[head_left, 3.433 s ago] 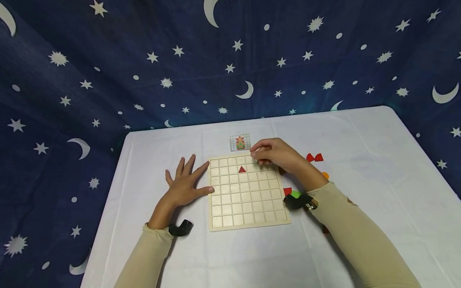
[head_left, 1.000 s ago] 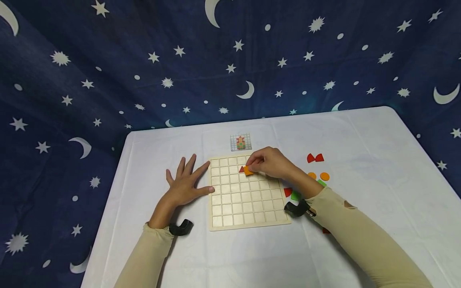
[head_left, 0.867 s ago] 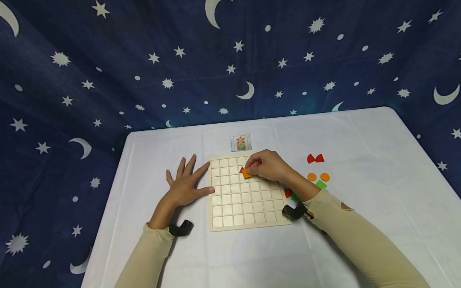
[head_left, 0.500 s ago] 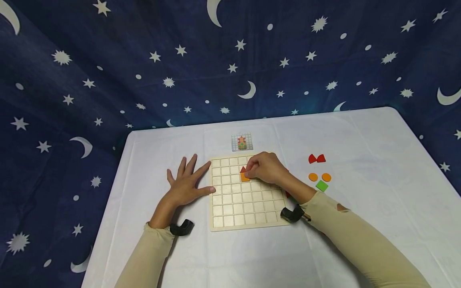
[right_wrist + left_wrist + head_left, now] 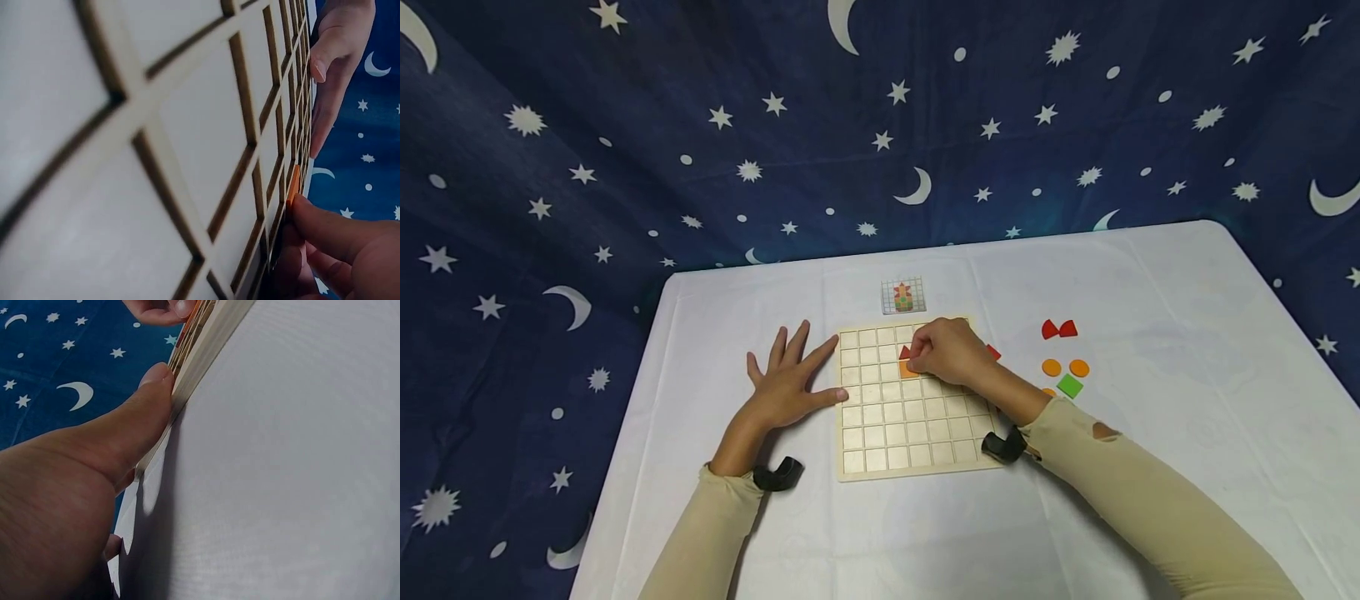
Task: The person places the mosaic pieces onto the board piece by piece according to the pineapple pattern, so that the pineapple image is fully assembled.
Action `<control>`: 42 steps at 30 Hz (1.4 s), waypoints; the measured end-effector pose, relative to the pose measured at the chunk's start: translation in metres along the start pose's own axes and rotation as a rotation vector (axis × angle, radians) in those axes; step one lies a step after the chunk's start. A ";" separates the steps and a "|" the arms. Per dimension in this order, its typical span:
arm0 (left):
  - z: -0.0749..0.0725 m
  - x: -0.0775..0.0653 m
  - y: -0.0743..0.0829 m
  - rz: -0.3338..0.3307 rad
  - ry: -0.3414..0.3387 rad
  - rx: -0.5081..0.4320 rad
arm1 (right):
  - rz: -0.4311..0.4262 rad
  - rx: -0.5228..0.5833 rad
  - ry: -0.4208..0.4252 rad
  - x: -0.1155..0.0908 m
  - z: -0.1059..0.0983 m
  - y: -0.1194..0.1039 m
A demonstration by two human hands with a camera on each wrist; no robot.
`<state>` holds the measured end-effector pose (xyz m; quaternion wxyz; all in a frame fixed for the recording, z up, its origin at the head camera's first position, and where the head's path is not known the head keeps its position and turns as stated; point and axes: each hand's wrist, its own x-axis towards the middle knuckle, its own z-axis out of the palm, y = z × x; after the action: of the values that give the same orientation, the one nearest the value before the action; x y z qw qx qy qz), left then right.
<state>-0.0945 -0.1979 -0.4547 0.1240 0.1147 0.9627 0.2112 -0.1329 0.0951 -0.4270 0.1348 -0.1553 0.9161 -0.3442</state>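
Note:
A pale wooden grid board (image 5: 883, 437) lies on the white table. In one of its upper cells sits a red triangle (image 5: 905, 352), and directly below it an orange square tile (image 5: 907, 370) occupies a cell. My right hand (image 5: 951, 350) pinches the right side of that tile; the right wrist view has the thumb (image 5: 322, 228) against the tile's orange edge (image 5: 292, 183). Fingers spread, my left hand (image 5: 778, 392) rests flat at the board's left side. Its thumb (image 5: 134, 412) touches the board's edge in the left wrist view.
Behind the board lies a small pattern card (image 5: 887, 307). To the right are two red quarter-round pieces (image 5: 1059, 329), orange discs (image 5: 1078, 367) and a green square (image 5: 1070, 386). A red piece (image 5: 993, 352) shows beside the board, partly covered by the right arm. A starry curtain (image 5: 812, 125) hangs behind.
My right hand has come down and left over the board, bringing the orange square tile into the cell under the red triangle. My left hand has stayed in place.

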 end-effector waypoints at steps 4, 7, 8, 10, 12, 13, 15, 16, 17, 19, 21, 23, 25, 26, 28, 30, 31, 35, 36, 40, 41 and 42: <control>-0.001 0.000 0.000 -0.002 -0.001 -0.003 | -0.010 0.026 -0.025 -0.002 -0.010 0.003; -0.002 0.001 0.000 -0.003 -0.001 0.000 | -0.003 0.057 -0.021 -0.006 -0.028 0.009; -0.002 0.001 0.000 -0.004 -0.001 0.000 | 0.005 0.067 -0.017 -0.008 -0.036 0.012; -0.002 0.001 0.000 -0.006 -0.002 0.003 | 0.009 0.047 0.001 -0.012 -0.055 0.020; -0.002 0.002 -0.001 -0.007 -0.004 0.005 | 0.010 -0.011 0.013 -0.016 -0.075 0.030; -0.002 0.002 -0.002 -0.009 -0.006 0.008 | 0.003 -0.056 0.013 -0.018 -0.085 0.037; -0.002 0.001 -0.002 -0.013 -0.009 0.012 | -0.003 -0.146 -0.007 -0.023 -0.104 0.050; -0.002 0.001 -0.003 -0.014 -0.010 0.014 | 0.000 -0.182 -0.028 -0.024 -0.111 0.057; -0.002 0.001 -0.003 -0.013 -0.009 0.015 | 0.003 -0.218 -0.051 -0.026 -0.118 0.064; -0.001 0.001 -0.003 -0.016 -0.010 0.017 | 0.015 -0.280 -0.099 -0.029 -0.129 0.078; -0.001 0.000 -0.002 -0.015 -0.010 0.011 | 0.035 -0.317 -0.141 -0.032 -0.135 0.091; -0.001 0.000 -0.002 -0.014 -0.009 0.008 | 0.047 -0.349 -0.164 -0.033 -0.137 0.102; -0.001 0.000 -0.002 -0.014 -0.009 0.007 | 0.061 -0.358 -0.170 -0.034 -0.138 0.111; -0.001 0.000 -0.002 -0.013 -0.008 0.007 | 0.065 -0.358 -0.169 -0.035 -0.138 0.114; 0.000 0.000 -0.002 -0.011 -0.008 0.008 | 0.067 -0.355 -0.162 -0.036 -0.137 0.120; 0.000 0.000 -0.002 -0.008 -0.008 0.006 | 0.065 -0.351 -0.148 -0.036 -0.136 0.123; 0.000 0.000 -0.002 -0.006 -0.009 0.004 | 0.062 -0.350 -0.141 -0.036 -0.135 0.124; 0.001 0.000 -0.002 -0.005 -0.007 0.002 | 0.058 -0.354 -0.122 -0.035 -0.134 0.125; 0.001 0.000 -0.003 -0.006 -0.005 0.003 | 0.057 -0.356 -0.120 -0.035 -0.134 0.124; 0.001 0.000 -0.004 -0.007 -0.003 0.003 | 0.043 -0.368 -0.122 -0.034 -0.132 0.121; 0.002 0.000 -0.004 -0.007 -0.005 0.003 | 0.039 -0.366 -0.122 -0.034 -0.131 0.120; 0.002 0.000 -0.004 -0.006 -0.006 0.003 | 0.032 -0.361 -0.119 -0.035 -0.131 0.118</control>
<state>-0.0945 -0.2005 -0.4579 0.1274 0.1127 0.9630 0.2089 -0.1699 0.2697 -0.4067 0.1640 -0.1823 0.9558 -0.1622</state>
